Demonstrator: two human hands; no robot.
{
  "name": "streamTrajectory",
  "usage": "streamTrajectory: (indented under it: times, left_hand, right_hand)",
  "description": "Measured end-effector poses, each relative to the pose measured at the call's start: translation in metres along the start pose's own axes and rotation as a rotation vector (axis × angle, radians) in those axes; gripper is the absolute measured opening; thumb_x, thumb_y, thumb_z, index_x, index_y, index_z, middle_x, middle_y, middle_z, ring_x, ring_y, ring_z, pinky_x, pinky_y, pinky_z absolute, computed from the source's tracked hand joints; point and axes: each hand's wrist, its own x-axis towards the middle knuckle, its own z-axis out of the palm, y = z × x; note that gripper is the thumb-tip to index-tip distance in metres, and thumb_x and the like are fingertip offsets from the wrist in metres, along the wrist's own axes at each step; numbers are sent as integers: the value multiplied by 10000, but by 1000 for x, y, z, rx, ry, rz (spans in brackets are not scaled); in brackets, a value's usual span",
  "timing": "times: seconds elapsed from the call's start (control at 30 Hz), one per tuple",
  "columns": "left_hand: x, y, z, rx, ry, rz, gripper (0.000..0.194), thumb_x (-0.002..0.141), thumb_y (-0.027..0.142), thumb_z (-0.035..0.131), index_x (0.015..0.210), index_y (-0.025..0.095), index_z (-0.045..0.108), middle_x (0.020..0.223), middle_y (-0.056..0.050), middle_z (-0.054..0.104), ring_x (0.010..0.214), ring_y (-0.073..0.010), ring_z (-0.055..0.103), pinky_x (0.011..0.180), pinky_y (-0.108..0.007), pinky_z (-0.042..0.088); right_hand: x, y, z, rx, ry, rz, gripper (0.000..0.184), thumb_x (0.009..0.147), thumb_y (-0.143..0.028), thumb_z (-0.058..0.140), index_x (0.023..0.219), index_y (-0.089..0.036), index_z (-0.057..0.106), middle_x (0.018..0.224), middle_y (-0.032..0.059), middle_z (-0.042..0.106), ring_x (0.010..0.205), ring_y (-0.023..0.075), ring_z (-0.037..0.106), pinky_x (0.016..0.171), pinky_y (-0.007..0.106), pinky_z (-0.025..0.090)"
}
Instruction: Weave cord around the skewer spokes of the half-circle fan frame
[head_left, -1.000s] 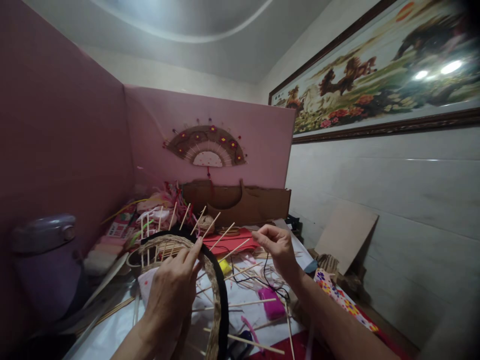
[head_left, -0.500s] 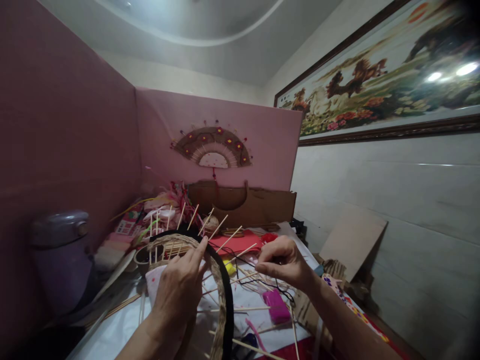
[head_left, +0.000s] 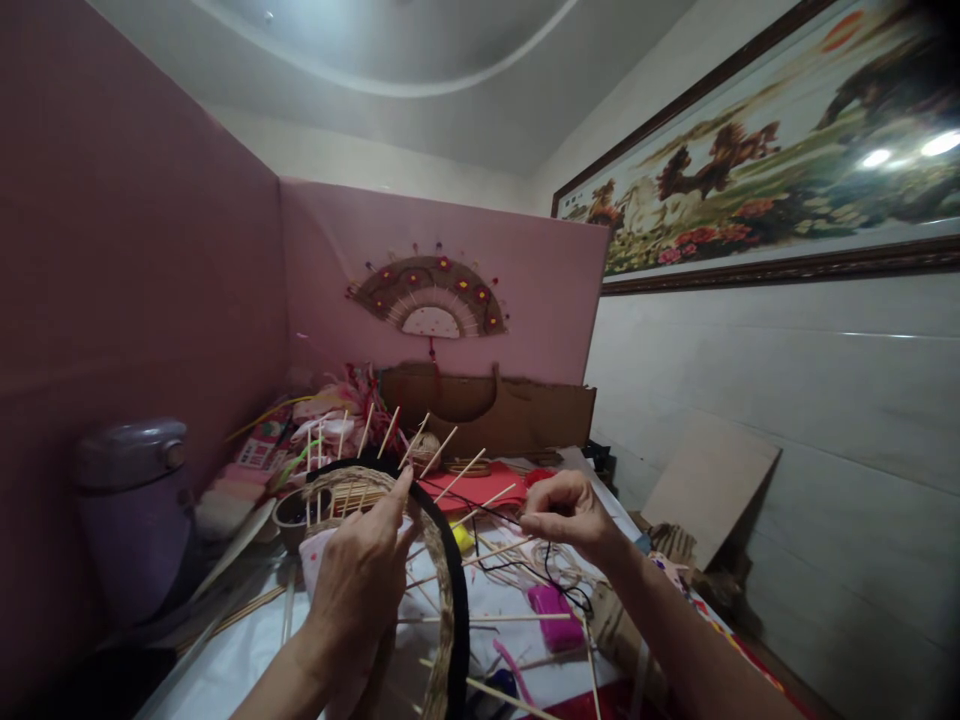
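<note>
A half-round fan frame of thin wooden sticks (head_left: 461, 476) stands before me, woven with a twine band (head_left: 445, 610) and an outer black yarn band (head_left: 460, 610). My left hand (head_left: 358, 575) grips the frame, its index fingertip pressed on the black band at the top. From near that fingertip a black yarn (head_left: 461, 498) runs to my right hand (head_left: 571, 512), whose thumb and fingers pinch it. A slack loop of the yarn hangs below the right hand. The left thumb and the fan's lower part are largely hidden.
Behind the frame are a red sheet (head_left: 491, 485), a twine ball (head_left: 425, 450) and cut cardboard (head_left: 525, 410). A purple bottle (head_left: 135, 530) stands left, near a cup (head_left: 291, 520). A magenta clay block (head_left: 555, 617) and loose sticks lie right. A finished fan (head_left: 431, 295) hangs on the pink panel.
My right hand has shifted slightly right, and the yarn between the hands looks straighter. The left hand keeps its hold, with its fingertip still on the black band.
</note>
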Motion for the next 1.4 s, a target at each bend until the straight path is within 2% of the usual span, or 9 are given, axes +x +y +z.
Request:
streamTrajectory:
  times: [0.1, 0.23, 0.4, 0.6, 0.8, 0.93, 1.03, 1.17, 1.4]
  left_hand:
    - [0, 0, -1, -20, -8, -22, 479, 848, 243, 473, 1311, 167, 378, 854, -28, 688, 687, -183, 614, 599, -279, 426]
    - [1, 0, -3, -50, -64, -20, 492, 854, 178, 444, 1332, 243, 351, 858, -17, 653, 701, -173, 602, 615, -279, 421]
    - [2, 0, -4, 6, -111, 6, 485, 862, 156, 407, 1327, 284, 358, 860, -26, 621, 690, -173, 586, 606, -287, 405]
    - [0, -1, -1, -25, -74, -23, 499, 825, 125, 456, 1300, 254, 371, 900, -30, 645, 739, -184, 600, 629, -289, 413]
    - [-1, 0, 2, -71, -13, -128, 454, 854, 218, 438, 1294, 173, 337, 773, -30, 668, 654, -187, 604, 581, -285, 415]
    - [-1, 1, 0, -119, 29, -71, 447, 853, 227, 440, 1287, 157, 360, 808, -44, 669, 689, -194, 588, 627, -303, 436]
    - [0, 1, -3, -134, 44, -20, 446, 849, 177, 431, 1293, 190, 386, 841, -39, 656, 729, -191, 559, 675, -312, 437]
    - [1, 0, -5, -116, 1, 21, 429, 867, 167, 402, 1287, 252, 430, 853, -39, 627, 766, -191, 537, 707, -322, 414]
    - [2, 1, -5, -130, 3, 25, 465, 853, 137, 431, 1294, 286, 428, 887, -36, 618, 789, -189, 518, 737, -320, 374]
  right_hand:
    - [2, 4, 0, 108, -27, 67, 218, 614, -300, 713, 524, -113, 648, 425, -22, 460, 417, 57, 319, 419, 227, 187]
    - [5, 13, 3, 263, -74, 211, 228, 604, -306, 703, 500, -121, 622, 373, -52, 410, 357, 32, 228, 384, 218, 119]
    - [6, 20, 7, 97, -224, 297, 204, 611, -292, 729, 546, -112, 661, 374, -57, 419, 366, 30, 262, 383, 214, 123]
    - [5, 22, 13, 44, -308, 312, 180, 610, -274, 732, 570, -107, 681, 456, -22, 534, 428, 42, 349, 424, 209, 193]
    - [6, 22, 20, 29, -311, 329, 149, 595, -256, 710, 565, -111, 685, 476, -5, 576, 442, 59, 394, 434, 206, 234]
    - [6, 20, 25, 31, -301, 336, 176, 581, -281, 715, 533, -121, 660, 505, 2, 594, 462, 73, 438, 451, 209, 268]
    - [7, 18, 27, 24, -289, 329, 208, 587, -314, 723, 538, -123, 657, 476, -15, 558, 449, 66, 409, 449, 208, 265]
    - [8, 20, 28, 17, -231, 316, 213, 607, -319, 724, 551, -125, 656, 422, -54, 459, 420, 47, 330, 426, 201, 230]
    - [11, 34, 24, 38, -153, 316, 272, 620, -365, 716, 568, -110, 638, 442, -48, 458, 414, 42, 299, 399, 205, 166]
